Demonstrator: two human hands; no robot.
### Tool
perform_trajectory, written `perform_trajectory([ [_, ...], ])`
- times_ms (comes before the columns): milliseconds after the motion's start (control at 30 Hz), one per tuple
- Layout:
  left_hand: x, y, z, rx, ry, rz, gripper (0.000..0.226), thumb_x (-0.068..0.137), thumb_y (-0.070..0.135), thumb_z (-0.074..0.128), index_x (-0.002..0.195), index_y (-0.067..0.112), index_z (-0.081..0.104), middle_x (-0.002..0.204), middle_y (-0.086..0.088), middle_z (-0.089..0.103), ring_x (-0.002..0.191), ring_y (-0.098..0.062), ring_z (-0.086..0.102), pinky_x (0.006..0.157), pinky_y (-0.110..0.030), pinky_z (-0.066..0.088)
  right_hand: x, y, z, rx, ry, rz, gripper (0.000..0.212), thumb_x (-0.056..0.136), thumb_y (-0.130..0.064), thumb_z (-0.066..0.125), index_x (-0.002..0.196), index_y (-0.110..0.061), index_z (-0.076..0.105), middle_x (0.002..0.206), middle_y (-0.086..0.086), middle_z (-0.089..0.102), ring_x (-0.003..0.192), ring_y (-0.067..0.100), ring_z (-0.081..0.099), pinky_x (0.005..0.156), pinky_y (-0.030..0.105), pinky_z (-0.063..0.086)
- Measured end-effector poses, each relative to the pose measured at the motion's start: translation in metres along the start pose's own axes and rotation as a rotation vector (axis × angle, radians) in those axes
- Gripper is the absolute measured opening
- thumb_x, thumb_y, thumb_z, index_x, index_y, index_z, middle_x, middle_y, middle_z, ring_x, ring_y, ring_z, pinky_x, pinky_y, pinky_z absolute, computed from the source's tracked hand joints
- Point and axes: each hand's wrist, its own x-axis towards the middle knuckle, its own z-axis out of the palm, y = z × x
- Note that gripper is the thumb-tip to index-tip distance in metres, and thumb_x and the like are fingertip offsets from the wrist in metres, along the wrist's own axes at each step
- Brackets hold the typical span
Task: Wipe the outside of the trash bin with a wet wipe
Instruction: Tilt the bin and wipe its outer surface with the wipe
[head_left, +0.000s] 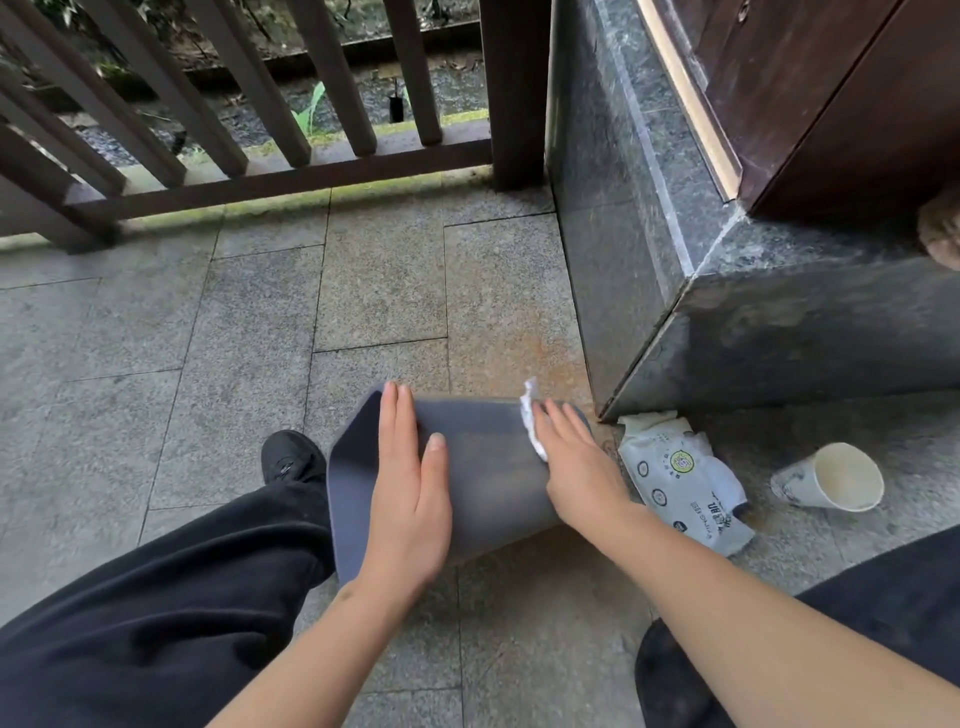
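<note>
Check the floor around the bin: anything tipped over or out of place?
Yes: a paper cup lies on its side right of the wipes pack. The trash bin also lies on its side, under both hands.

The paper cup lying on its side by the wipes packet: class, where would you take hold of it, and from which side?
Grip the paper cup across its printed side wall, coming down from above. It lies tipped over on the paving, its open mouth turned towards the camera, so the round wall is exposed on top. The wipes packet lies to its left, so stay clear of that side.
</note>
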Motion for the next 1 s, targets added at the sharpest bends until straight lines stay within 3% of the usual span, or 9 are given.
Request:
perform_trajectory([
  [133,0.000,0.002,0.000,-0.001,-0.012,-0.001,0.066,0.100,0.046,0.028,0.157,0.020,0.010,0.161,0.021,0.001,0.147,0.002,0.001,0.112,-0.008,0.003,0.006,0.022,-0.005,0.010,-0.056,0.203,0.084,0.086,0.010,0.039,0.156,-0.025,0.007,0.163,-0.010,0.004,0.151,0.015,-0.001,0.112,0.039,0.030],
  [267,-0.003,0.003,-0.002,0.043,-0.035,0.032,0.066,0.100,0.045,0.031,0.158,0.020,0.010,0.163,0.016,0.001,0.147,0.001,0.002,0.111,-0.008,0.004,0.013,0.017,-0.012,0.058,-0.095,0.225,0.077,0.089,-0.001,0.041,0.156,-0.016,0.007,0.163,-0.005,0.010,0.150,0.014,0.006,0.119,0.036,0.022],
  [400,-0.001,0.005,-0.005,0.068,-0.070,0.049,0.068,0.100,0.047,0.031,0.158,0.022,0.007,0.163,0.016,0.001,0.147,0.002,0.001,0.111,-0.007,0.004,0.005,-0.025,-0.016,0.222,-0.055,-0.033,0.091,0.084,0.007,0.036,0.155,-0.029,-0.007,0.163,-0.011,0.007,0.149,0.008,0.005,0.119,0.035,0.007],
  [467,0.000,0.006,-0.004,0.071,-0.081,0.058,0.069,0.100,0.046,0.031,0.158,0.018,0.007,0.164,0.012,0.001,0.147,0.001,0.001,0.111,-0.007,0.004,-0.003,-0.057,-0.018,0.343,0.000,-0.244,0.088,0.085,0.005,0.036,0.156,-0.034,0.002,0.162,-0.011,0.014,0.146,0.002,0.007,0.116,0.031,0.012],
  [533,0.001,0.006,-0.003,0.075,-0.078,0.066,0.068,0.100,0.044,0.031,0.157,0.014,0.010,0.165,0.006,0.003,0.147,0.000,0.002,0.111,-0.007,0.005,-0.009,-0.083,-0.015,0.429,0.031,-0.423,0.068,0.093,-0.009,0.038,0.156,-0.025,0.016,0.162,-0.007,0.017,0.146,-0.004,0.003,0.120,0.028,0.009],
  [700,-0.001,0.006,-0.005,0.065,-0.070,0.084,0.065,0.101,0.043,0.031,0.157,0.015,0.012,0.165,0.006,0.005,0.148,-0.001,0.003,0.112,-0.008,0.006,-0.008,-0.076,-0.007,0.438,0.030,-0.458,0.056,0.101,-0.025,0.030,0.156,-0.020,0.017,0.163,-0.005,0.013,0.148,-0.001,0.001,0.123,0.030,0.004],
  [767,-0.001,0.005,-0.006,0.065,-0.069,0.060,0.066,0.101,0.043,0.030,0.158,0.016,0.010,0.164,0.008,0.004,0.148,0.000,0.001,0.112,-0.009,0.004,-0.001,-0.060,-0.002,0.381,0.034,-0.392,0.056,0.103,-0.032,0.024,0.156,-0.023,0.013,0.164,-0.006,0.010,0.149,0.001,-0.001,0.123,0.033,0.005],
  [867,0.000,0.004,-0.006,0.072,-0.051,0.029,0.068,0.100,0.045,0.029,0.158,0.016,0.009,0.164,0.010,0.002,0.147,0.002,-0.001,0.112,-0.009,0.001,0.010,-0.029,0.007,0.372,0.000,-0.140,0.057,0.102,-0.041,0.018,0.156,-0.029,0.007,0.163,-0.013,0.004,0.148,0.000,-0.004,0.123,0.038,0.005],
  [1000,0.000,0.004,-0.007,0.051,-0.052,0.036,0.065,0.101,0.040,0.032,0.158,0.017,0.011,0.164,0.012,0.005,0.147,0.002,0.003,0.113,-0.011,0.003,0.024,0.028,0.012,0.297,-0.032,0.087,0.056,0.103,-0.028,0.020,0.157,-0.021,0.007,0.164,-0.003,0.009,0.151,0.012,0.004,0.123,0.039,0.008],
])
